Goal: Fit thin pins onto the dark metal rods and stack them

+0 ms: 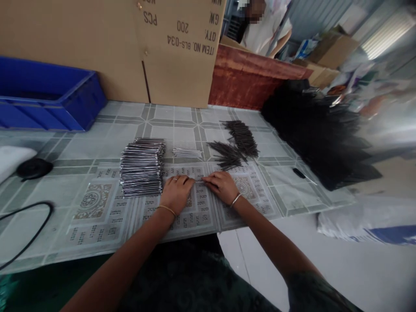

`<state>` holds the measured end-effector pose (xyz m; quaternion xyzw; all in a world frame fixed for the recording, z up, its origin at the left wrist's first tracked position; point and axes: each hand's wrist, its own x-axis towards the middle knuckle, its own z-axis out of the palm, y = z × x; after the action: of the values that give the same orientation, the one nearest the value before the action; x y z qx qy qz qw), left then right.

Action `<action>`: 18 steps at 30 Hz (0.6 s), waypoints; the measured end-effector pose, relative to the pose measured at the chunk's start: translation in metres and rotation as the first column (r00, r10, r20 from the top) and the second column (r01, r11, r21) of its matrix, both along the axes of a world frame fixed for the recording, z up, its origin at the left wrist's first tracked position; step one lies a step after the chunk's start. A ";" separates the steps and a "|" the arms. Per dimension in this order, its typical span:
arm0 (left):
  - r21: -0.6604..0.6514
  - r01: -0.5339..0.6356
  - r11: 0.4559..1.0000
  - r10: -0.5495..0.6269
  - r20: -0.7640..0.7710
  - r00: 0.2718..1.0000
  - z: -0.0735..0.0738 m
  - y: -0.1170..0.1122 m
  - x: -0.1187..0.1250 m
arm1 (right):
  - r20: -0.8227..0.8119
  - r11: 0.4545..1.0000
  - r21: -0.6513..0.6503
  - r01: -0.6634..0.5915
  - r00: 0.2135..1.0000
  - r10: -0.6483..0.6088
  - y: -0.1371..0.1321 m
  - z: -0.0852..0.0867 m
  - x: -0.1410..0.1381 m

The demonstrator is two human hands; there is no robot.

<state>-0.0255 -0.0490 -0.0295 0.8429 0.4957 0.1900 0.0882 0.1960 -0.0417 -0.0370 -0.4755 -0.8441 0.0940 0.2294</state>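
Observation:
My left hand (177, 190) and my right hand (222, 186) face each other low over the patterned mat (198, 216), fingertips a small gap apart. Both are closed in a pinch, and a thin rod (198, 180) spans the gap; its ends are hidden by my fingers. Left of my left hand lies a thick stack of shiny metal rods (142, 167). A small row of similar rods (187, 153) lies just beyond my hands. Past my right hand are two loose piles of thin dark strips, a nearer pile (226, 154) and a farther pile (243, 136).
A blue plastic bin (81, 102) stands at the back left before a large cardboard sheet (178, 78). A black coil (34, 168) and a black cable (48, 216) lie left. A black heap (312, 130) covers the right edge. Behind the reddish board (243, 78) is another person (260, 37).

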 end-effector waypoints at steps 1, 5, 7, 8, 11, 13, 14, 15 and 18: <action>-0.049 -0.015 0.999 0.020 0.119 0.993 -0.001 0.001 -0.001 | -0.001 1.000 -0.008 0.009 1.000 -0.009 0.000 0.003 -0.004; -0.351 -0.056 0.935 0.293 0.672 0.680 -0.006 0.000 0.000 | -0.049 1.000 -0.023 0.021 0.999 -0.022 0.004 0.013 -0.026; -0.433 -0.039 0.901 0.397 0.783 0.479 -0.005 -0.005 0.001 | -0.064 1.000 -0.014 -0.019 0.998 0.018 0.007 0.017 -0.039; -0.445 -0.046 0.894 0.423 0.807 0.412 -0.004 -0.009 0.002 | -0.073 0.999 -0.005 -0.046 0.996 0.045 0.008 0.020 -0.047; -0.422 -0.120 0.899 0.438 0.846 0.304 0.005 -0.022 -0.002 | -0.079 0.994 0.023 -0.105 0.991 0.107 0.012 0.029 -0.075; -0.380 -0.163 0.910 0.412 0.865 0.285 0.013 -0.029 -0.013 | -0.082 0.993 0.022 -0.116 0.990 0.117 0.015 0.037 -0.098; -0.350 -0.180 0.919 0.390 0.873 0.293 0.018 -0.031 -0.022 | -0.085 0.993 0.015 -0.121 0.989 0.122 0.017 0.041 -0.110; -0.309 -0.202 0.930 0.360 0.878 0.316 0.022 -0.032 -0.032 | -0.087 0.991 0.009 -0.130 0.988 0.130 0.019 0.045 -0.123; -0.121 -0.345 0.931 0.289 0.823 0.489 0.028 -0.031 -0.067 | -0.062 0.992 0.026 -0.123 0.990 0.124 0.027 0.052 -0.165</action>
<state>-0.0928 -0.0795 -0.0015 0.5489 0.5350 0.5918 0.2494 0.0314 -0.0145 0.0151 -0.4166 -0.8652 0.1138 0.2548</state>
